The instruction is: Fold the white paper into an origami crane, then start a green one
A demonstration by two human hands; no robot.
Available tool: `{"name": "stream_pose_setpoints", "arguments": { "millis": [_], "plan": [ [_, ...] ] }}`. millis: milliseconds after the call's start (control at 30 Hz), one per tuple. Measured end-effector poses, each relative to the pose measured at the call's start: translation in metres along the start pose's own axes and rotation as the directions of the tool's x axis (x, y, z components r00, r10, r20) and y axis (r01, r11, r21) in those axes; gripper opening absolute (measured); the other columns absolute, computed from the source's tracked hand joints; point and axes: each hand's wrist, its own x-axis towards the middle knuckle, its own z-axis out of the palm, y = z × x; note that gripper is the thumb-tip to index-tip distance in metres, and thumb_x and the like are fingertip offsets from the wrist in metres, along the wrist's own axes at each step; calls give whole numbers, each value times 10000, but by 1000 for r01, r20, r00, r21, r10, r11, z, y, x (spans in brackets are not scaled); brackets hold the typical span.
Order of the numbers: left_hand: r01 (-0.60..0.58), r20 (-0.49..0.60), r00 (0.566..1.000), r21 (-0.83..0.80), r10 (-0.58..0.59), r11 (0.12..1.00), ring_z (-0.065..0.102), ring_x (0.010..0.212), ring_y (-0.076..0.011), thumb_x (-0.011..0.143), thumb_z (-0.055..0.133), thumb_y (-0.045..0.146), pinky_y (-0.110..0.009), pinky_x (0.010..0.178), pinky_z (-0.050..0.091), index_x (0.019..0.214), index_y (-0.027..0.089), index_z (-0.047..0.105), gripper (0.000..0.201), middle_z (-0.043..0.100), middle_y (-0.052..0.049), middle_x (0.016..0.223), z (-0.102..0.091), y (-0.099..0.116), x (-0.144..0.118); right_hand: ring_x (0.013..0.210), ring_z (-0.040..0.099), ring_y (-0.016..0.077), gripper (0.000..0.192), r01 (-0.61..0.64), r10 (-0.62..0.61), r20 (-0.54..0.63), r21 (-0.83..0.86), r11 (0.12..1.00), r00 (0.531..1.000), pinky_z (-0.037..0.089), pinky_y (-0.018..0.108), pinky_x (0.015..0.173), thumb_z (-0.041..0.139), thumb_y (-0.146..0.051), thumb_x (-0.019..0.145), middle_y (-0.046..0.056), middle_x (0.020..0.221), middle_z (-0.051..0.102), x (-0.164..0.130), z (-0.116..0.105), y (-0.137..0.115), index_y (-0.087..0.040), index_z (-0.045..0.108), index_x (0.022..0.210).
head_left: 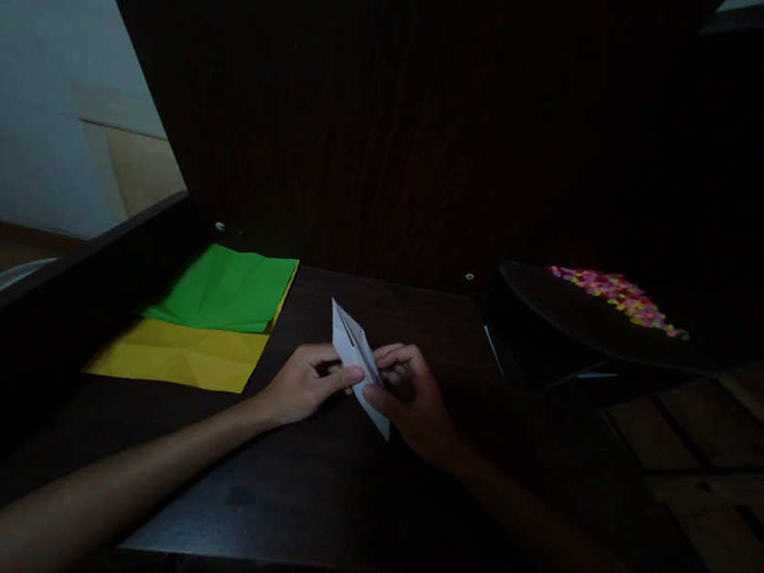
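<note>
A folded white sheet of paper (349, 342) with pointed ends is held up over the dark wooden surface, tilted from upper left to lower right. My left hand (306, 383) pinches its left side, the thumb lying on the front layer. On the other side, my right hand (416, 403) grips the paper with its thumb in front and its bent fingers behind the right edge. An open slit between layers shows along the upper part of the fold. The fingertips behind the paper are partly hidden.
Creased green paper (233, 290) lies over yellow paper (181, 356) at the left. A low dark side board (68, 260) borders the surface there, and a tall dark panel (373, 120) stands behind. At right is a black object (558, 311) bearing a pink and yellow cluster (622, 297).
</note>
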Motion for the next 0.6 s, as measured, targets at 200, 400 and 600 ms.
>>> {"name": "stream_pose_setpoints", "arguments": {
  "millis": [200, 400, 600],
  "plan": [
    [-8, -50, 999, -68, 5, 998, 597, 638, -154, 802, 701, 434, -254, 583, 487, 871, 132, 700, 310, 686, -43, 756, 0, -8, 2, 815, 631, 174, 83, 156, -168, -13, -299, 941, 986, 524, 313, 706, 694, -219, 809, 39, 901, 631, 2, -3, -6, -216, 642, 874],
    [-85, -112, 990, 48, 90, 995, 579, 664, -162, 789, 717, 423, -284, 640, 492, 708, 137, 656, 303, 630, -29, 697, -1, -12, 1, 832, 649, 185, 151, 400, -421, 69, -478, 782, 905, 555, 328, 703, 651, -135, 834, 71, 941, 648, 0, -3, -7, -216, 665, 960],
    [-183, -97, 977, 94, 192, 979, 571, 713, -173, 835, 681, 383, -289, 647, 482, 696, 146, 642, 278, 593, -41, 729, -1, -9, 1, 798, 663, 196, 238, 500, -517, 128, -528, 687, 846, 570, 369, 675, 623, -78, 837, 73, 909, 675, -2, -3, -2, -226, 627, 1023]
  ]
}}
